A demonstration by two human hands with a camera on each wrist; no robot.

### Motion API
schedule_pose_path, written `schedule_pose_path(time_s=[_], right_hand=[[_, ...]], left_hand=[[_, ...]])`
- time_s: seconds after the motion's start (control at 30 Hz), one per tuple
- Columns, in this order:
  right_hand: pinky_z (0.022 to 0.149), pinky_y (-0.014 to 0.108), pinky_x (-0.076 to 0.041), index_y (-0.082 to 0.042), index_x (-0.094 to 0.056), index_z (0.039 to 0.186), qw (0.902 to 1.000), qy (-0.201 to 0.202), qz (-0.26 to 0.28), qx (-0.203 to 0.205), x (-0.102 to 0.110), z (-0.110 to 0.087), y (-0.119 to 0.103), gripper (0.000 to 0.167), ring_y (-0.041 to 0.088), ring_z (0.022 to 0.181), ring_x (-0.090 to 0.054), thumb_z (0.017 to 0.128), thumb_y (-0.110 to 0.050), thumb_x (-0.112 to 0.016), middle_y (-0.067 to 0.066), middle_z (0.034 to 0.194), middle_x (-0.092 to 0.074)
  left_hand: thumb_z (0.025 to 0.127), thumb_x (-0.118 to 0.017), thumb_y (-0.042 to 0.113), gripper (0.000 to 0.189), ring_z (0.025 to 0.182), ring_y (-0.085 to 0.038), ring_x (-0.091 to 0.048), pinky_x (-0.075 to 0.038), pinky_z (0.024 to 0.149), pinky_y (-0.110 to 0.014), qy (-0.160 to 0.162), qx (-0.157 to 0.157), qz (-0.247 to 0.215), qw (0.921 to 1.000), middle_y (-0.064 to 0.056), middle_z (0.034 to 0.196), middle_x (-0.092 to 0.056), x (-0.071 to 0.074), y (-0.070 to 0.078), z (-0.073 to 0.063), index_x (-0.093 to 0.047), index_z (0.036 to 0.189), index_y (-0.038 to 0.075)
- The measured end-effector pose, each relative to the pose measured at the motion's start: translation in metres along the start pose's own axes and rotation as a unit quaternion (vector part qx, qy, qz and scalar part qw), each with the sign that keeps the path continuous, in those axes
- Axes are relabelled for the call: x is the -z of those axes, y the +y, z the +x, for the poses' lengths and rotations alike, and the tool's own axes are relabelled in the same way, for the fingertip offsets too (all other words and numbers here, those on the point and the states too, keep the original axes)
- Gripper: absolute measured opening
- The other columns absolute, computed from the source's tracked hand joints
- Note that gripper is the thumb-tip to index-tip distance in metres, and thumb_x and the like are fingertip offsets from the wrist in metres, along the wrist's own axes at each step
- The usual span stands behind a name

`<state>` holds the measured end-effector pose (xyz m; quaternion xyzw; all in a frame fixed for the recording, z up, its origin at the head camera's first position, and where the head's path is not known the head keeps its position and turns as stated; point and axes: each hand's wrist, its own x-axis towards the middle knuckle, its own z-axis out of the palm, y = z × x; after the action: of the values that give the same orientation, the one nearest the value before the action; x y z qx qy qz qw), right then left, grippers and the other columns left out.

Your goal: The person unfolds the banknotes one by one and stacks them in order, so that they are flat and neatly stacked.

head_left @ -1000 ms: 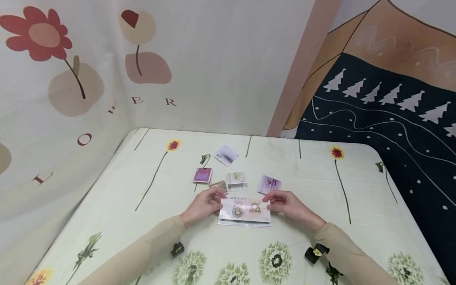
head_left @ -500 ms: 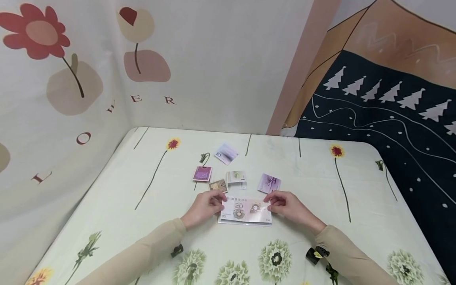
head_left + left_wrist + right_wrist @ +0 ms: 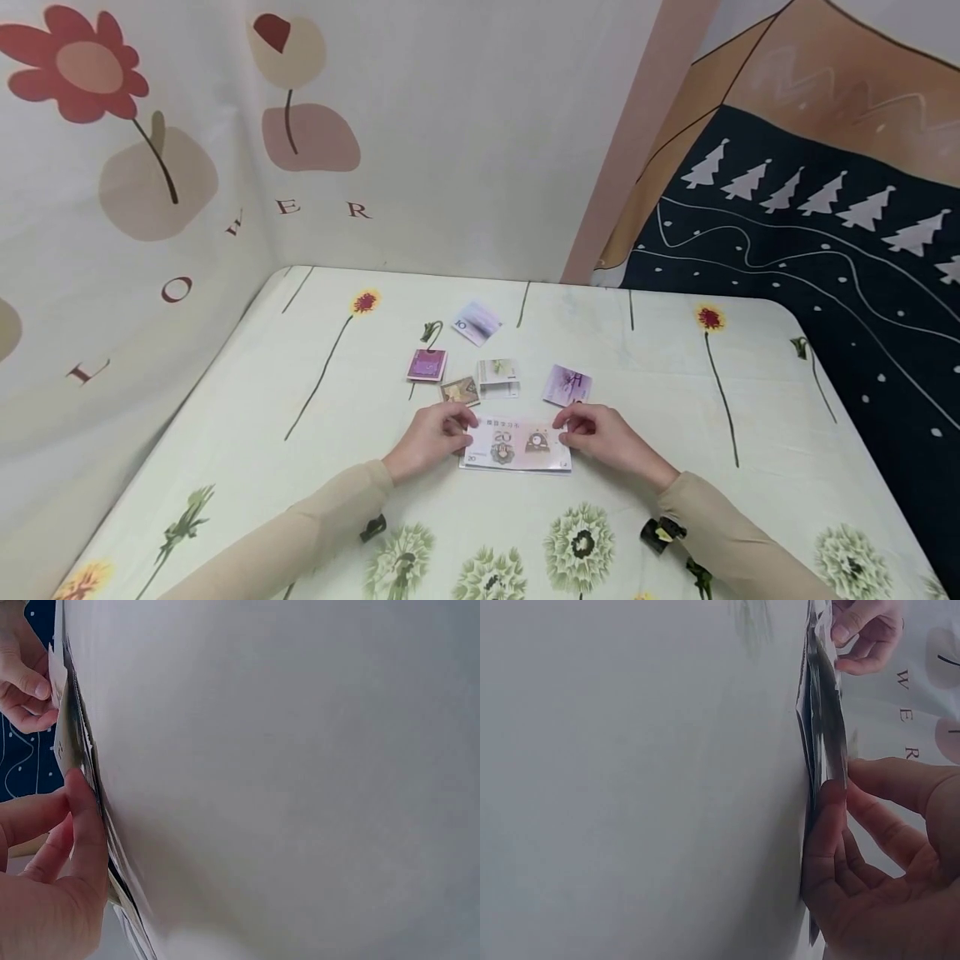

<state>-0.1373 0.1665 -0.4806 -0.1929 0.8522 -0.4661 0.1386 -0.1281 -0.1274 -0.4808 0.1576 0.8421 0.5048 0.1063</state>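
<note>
- The left hand (image 3: 429,437) pinched one end of the note (image 3: 517,446), the right hand (image 3: 609,439) the other; neither was nearer.
- It lay between them over a stack (image 3: 809,742), long axis running hand to hand.

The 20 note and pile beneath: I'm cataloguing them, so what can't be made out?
Right wrist: how many sheets the pile holds, its edges overlapping in shadow.
Head: most of the pile's upper face, covered by the 20 note.
Head: the note's upper corners, behind the left hand and right hand.
</note>
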Motion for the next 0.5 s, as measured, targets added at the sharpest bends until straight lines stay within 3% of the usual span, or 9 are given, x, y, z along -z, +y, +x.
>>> schedule_pose_path(time_s=[0.2,0.5], right_hand=[[0.061,0.024,-0.047,-0.005,-0.068,0.096,0.9996,-0.006,-0.026,0.001,-0.0013,0.0020,0.0002,0.012,0.013,0.070,-0.052,0.085,-0.003,-0.069,-0.001,0.077,-0.055],[0.057,0.024,-0.043,-0.007,-0.066,0.094,0.9976,-0.016,-0.066,0.014,-0.0030,0.0055,-0.0020,0.010,0.010,0.065,-0.048,0.084,-0.005,-0.070,-0.004,0.072,-0.052]], left_hand=[[0.077,-0.065,-0.018,0.022,0.073,-0.021,-0.064,-0.056,0.060,-0.023,-0.001,0.018,-0.024,0.9996,-0.015,0.095,-0.064,-0.0016,0.0001,-0.0002,-0.064,0.095,-0.007],[0.077,-0.066,-0.016,0.020,0.071,-0.017,-0.063,-0.056,0.059,-0.023,-0.007,0.053,-0.017,0.9984,-0.013,0.091,-0.063,-0.0019,0.0047,0.0019,-0.066,0.095,-0.007]])
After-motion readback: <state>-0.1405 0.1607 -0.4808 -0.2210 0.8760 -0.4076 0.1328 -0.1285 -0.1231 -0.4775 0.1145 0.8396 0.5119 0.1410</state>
